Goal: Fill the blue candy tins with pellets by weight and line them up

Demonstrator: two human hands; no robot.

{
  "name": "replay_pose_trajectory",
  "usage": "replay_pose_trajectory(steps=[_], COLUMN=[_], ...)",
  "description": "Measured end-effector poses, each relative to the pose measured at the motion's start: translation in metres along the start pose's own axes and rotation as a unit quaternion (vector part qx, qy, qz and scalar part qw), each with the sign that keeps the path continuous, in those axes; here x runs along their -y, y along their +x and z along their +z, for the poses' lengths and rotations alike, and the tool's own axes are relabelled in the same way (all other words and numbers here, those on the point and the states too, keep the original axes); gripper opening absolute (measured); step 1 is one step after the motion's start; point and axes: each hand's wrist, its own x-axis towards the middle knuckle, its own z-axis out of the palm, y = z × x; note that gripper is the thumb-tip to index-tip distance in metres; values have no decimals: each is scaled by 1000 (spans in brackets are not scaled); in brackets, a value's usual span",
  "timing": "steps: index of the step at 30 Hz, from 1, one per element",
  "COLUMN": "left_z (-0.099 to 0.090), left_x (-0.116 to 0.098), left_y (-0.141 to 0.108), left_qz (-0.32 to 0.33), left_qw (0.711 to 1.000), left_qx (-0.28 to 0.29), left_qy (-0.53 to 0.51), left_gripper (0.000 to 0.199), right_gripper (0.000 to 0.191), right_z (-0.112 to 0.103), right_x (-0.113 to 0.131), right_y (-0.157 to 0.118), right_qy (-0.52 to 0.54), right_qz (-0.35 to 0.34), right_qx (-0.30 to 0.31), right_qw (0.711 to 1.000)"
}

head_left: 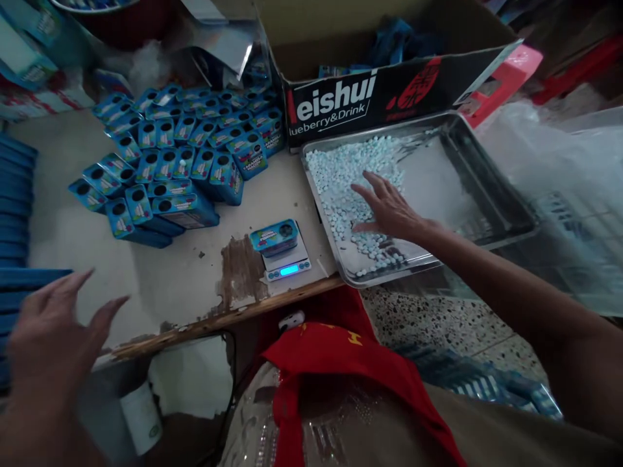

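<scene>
My right hand [389,206] is over the metal tray [506,230], fingers spread above small pale blue candies [335,178] heaped in its left part. Whether the fingertips touch the candies I cannot tell. At the far left, my left hand [51,340] is in the air with thumb and fingers apart and nothing between them. It is nearest to a stack of ribbed blue pieces [14,194]. Between my hands, a small blue candy box [275,239] lies on a digital scale [302,254] with a lit display.
Many blue boxes with dark round holes [165,162] stand grouped on the worn white table [195,253]. Behind the tray is an open black carton [335,107] with blue packs inside. A pink stool [506,81] and clear plastic sheeting [574,149] are at right.
</scene>
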Motion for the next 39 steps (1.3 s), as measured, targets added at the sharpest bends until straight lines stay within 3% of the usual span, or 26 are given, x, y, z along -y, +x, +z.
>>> replay_pose_trajectory(steps=[4,6,8,11,14,17,19,21,22,24,27,29,31,35,39], left_z=[11,12,9,4,9,23,33,36,36,30,20,18,22,38,41], left_x=[-39,-53,-62,-71,-78,-84,-88,-91,-93,-98,-101,-101,-99,-101,-110], left_y=[-10,-15,-21,-27,-25,-15,-7,0,2,2,-9,-19,-28,-35,-30], left_qz=[61,60,43,3,-7,6,17,22,21,17,16,23,35,56,76], left_qw=[998,998,999,1000,999,999,998,998,998,998,998,998,997,995,995], left_qx=[-7,-13,-21,-3,33,36,21,7,-1,-13,1,0,0,10,-25], left_qy=[24,11,3,-7,-16,-32,-49,-59,-60,-64,-67,-66,-67,-77,-66], left_gripper=[74,72,68,67,74,68,63,61,60,60,67,73,80,78,46], right_gripper=[136,133,118,75,50,59,92,115,115,99,59,37,26,20,25], right_z=[25,33,35,28,14,4,4,10,13,21,25,22,14,-11,-41], right_x=[-15,-17,-13,1,16,21,19,17,17,20,29,38,48,62,50], right_y=[82,116,132,112,58,6,-12,-14,-9,6,27,33,33,29,33], right_qy=[39,49,51,48,49,51,34,12,5,-6,-26,-37,-22,137,204], right_qz=[-98,-119,-128,-129,-114,-108,-103,-94,-91,-96,-137,-159,-149,40,194], right_qx=[21,44,56,34,25,20,13,18,22,21,29,56,91,95,21], right_qw=[994,991,989,990,992,993,994,995,996,995,990,985,984,985,959])
